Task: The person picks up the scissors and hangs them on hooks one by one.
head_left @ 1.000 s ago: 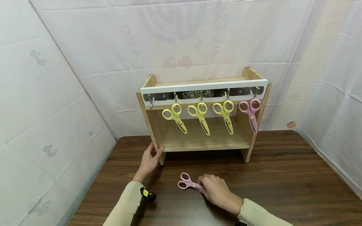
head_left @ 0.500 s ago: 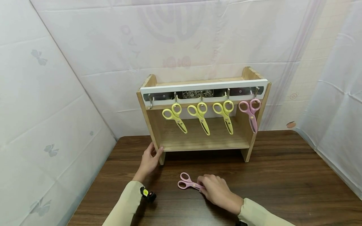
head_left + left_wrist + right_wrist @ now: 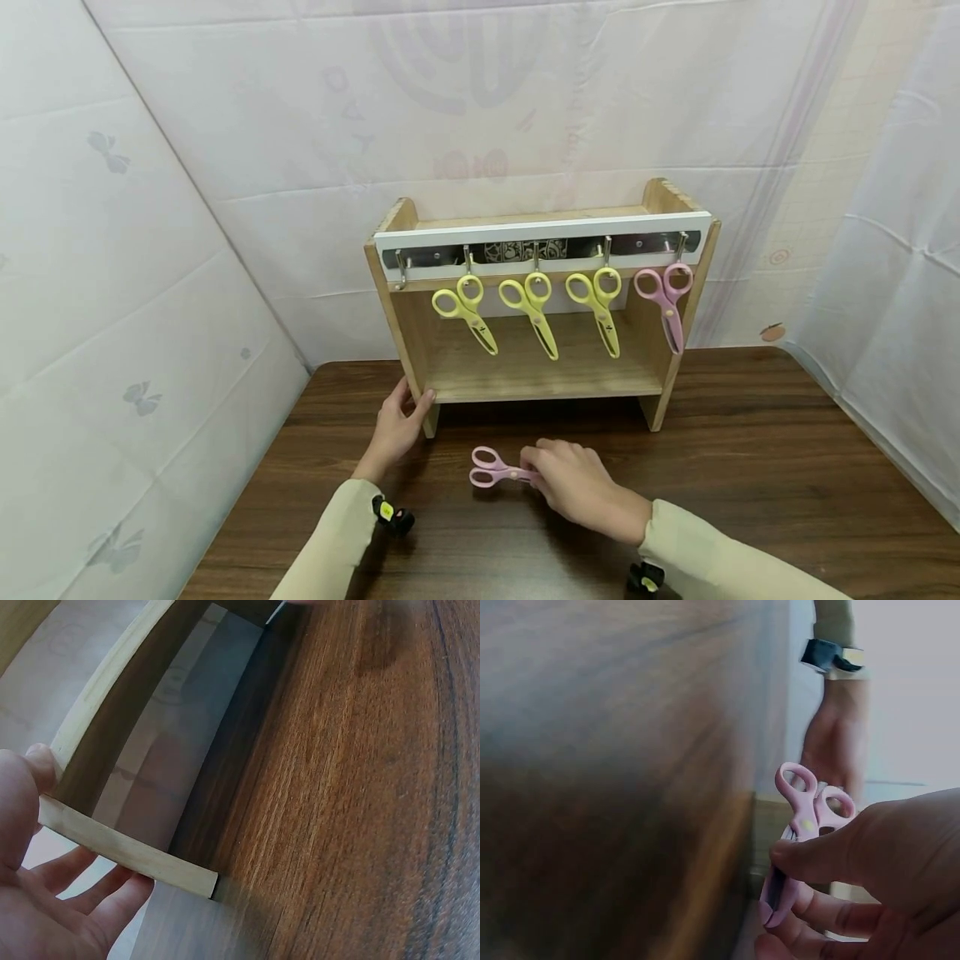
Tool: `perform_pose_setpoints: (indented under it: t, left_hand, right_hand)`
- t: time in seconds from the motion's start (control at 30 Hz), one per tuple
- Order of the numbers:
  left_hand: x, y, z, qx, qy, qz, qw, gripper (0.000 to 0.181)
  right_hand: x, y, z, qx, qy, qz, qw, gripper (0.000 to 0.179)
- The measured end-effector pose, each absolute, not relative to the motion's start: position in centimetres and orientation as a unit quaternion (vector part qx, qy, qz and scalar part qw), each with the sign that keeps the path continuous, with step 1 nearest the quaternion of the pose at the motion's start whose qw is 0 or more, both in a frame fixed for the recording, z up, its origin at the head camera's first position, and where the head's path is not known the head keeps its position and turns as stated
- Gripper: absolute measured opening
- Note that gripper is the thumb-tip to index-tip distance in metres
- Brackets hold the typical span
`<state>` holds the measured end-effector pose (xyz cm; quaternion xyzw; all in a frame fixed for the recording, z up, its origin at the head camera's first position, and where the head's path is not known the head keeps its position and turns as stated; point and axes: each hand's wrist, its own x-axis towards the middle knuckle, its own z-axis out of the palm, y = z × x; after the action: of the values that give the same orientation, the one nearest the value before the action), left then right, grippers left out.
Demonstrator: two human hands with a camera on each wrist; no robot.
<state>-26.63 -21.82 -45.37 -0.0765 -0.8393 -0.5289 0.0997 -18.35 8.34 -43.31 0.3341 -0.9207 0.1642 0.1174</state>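
Observation:
My left hand (image 3: 396,427) grips the lower front of the left side panel (image 3: 127,853) of a wooden shelf (image 3: 393,325), its thumb on the front edge and fingers outside. Low over the table, my right hand (image 3: 577,485) pinches a pair of pink scissors (image 3: 513,474) by the blade end. In the right wrist view, the thumb lies across the blades of these scissors (image 3: 807,825) and both handle loops point away from the hand. Three yellow scissors (image 3: 532,310) and one pink pair (image 3: 670,307) hang by their loops from hooks on the shelf's white rail (image 3: 543,222).
The leftmost hook (image 3: 401,273) bears nothing. A dark brown wood-grain table (image 3: 765,467) carries the shelf. Pale patterned sheets (image 3: 247,125) stand behind and along both sides. A black wrist camera (image 3: 393,518) sits at the left cuff.
My right hand has moved slightly up and away with the pink scissors, whose handles have turned a little and come off the table. The left hand stays on the panel.

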Motion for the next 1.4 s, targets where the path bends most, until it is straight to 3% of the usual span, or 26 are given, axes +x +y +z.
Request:
perform_pose_setpoints:
  t: [0.7, 1.4]
  left_hand:
    - [-26.7, -21.8, -45.5, -0.078, -0.837, -0.526, 0.128, 0.052]
    - [-26.7, -21.6, -45.4, -0.077, -0.829, -0.543, 0.109, 0.052]
  right_hand:
    - [-19.5, 5.4, -34.5, 0.372, -0.859, 0.248, 0.248, 0.012]
    - [-21.5, 0.6, -29.8, 0.364, -0.825, 0.336, 0.274, 0.01]
